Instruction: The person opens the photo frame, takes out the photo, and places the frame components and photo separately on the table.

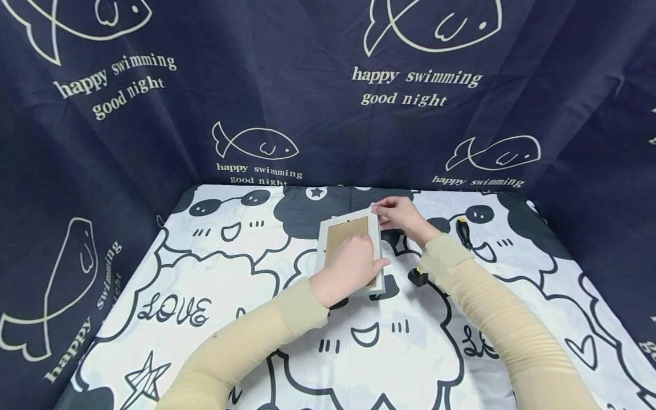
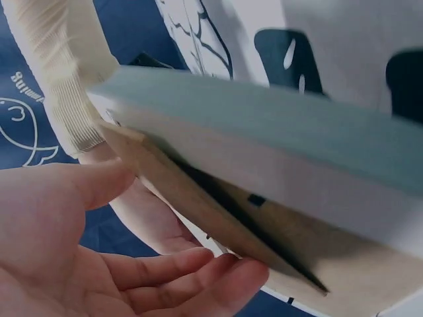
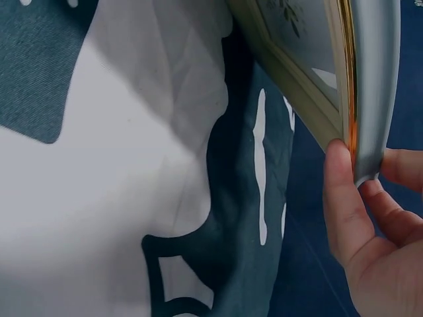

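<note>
A white picture frame (image 1: 324, 240) stands tilted over the cloth with its brown backing board (image 1: 340, 233) facing me. In the left wrist view, a brown stand flap (image 2: 218, 211) angles out from the backing. My left hand (image 1: 353, 262) is curled at this flap, thumb by its upper end and fingers along its outer side. With thumb and fingers, my right hand (image 1: 400, 216) pinches the frame's upper right corner. In the right wrist view, the right hand (image 3: 370, 224) holds that corner beside a gold inner edge (image 3: 352, 99); part of the picture side shows.
Two black-and-yellow handled objects, one farther back (image 1: 463, 233) and one nearer (image 1: 418, 277), lie near the right forearm. A black-and-white printed cloth (image 1: 205, 285) covers the table. Dark blue curtains (image 1: 328, 85) with fish drawings hang behind and at both sides.
</note>
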